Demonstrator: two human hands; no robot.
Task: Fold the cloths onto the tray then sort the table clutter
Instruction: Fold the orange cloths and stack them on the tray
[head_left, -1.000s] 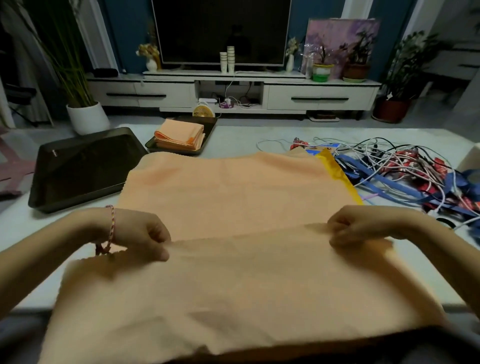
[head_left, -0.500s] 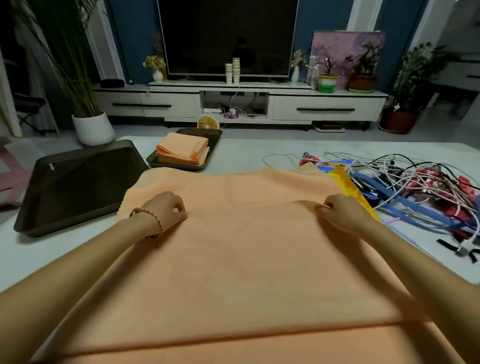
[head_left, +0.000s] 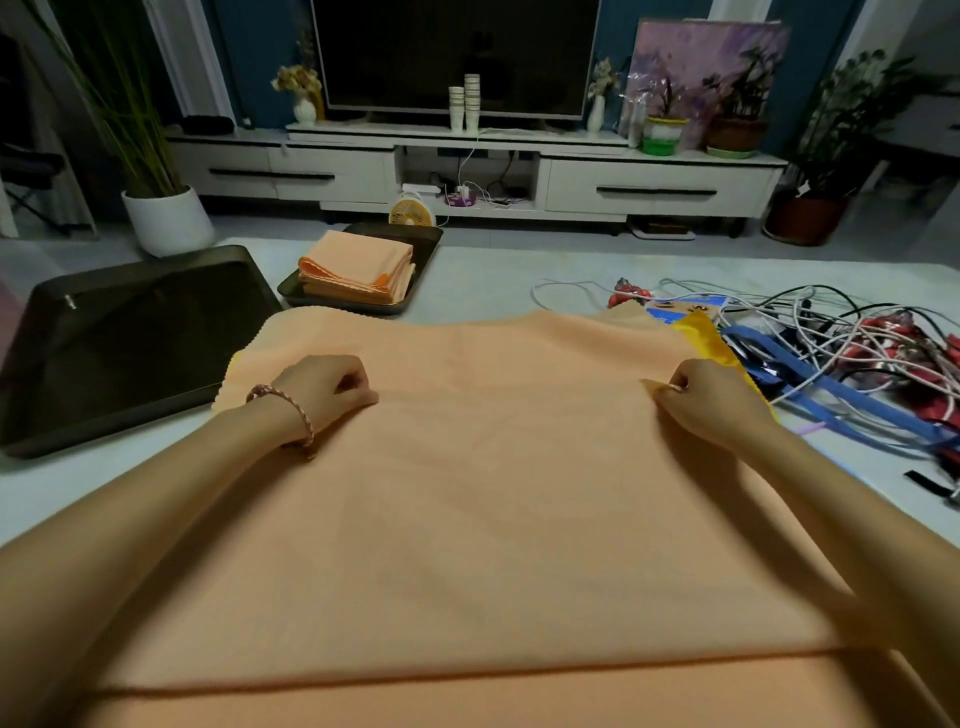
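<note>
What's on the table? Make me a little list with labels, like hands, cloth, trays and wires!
left hand: grips the cloth
right hand: pinches the cloth's edge
cloth: orange, spread over the table
small tray: holds folded cloths
big tray: dark, left of the cloth
cables: tangled pile on the right

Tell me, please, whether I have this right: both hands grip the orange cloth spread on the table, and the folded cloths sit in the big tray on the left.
Not quite: the head view shows the folded cloths in the small tray behind, not the big tray. Left hand and right hand do grip the orange cloth.
</note>
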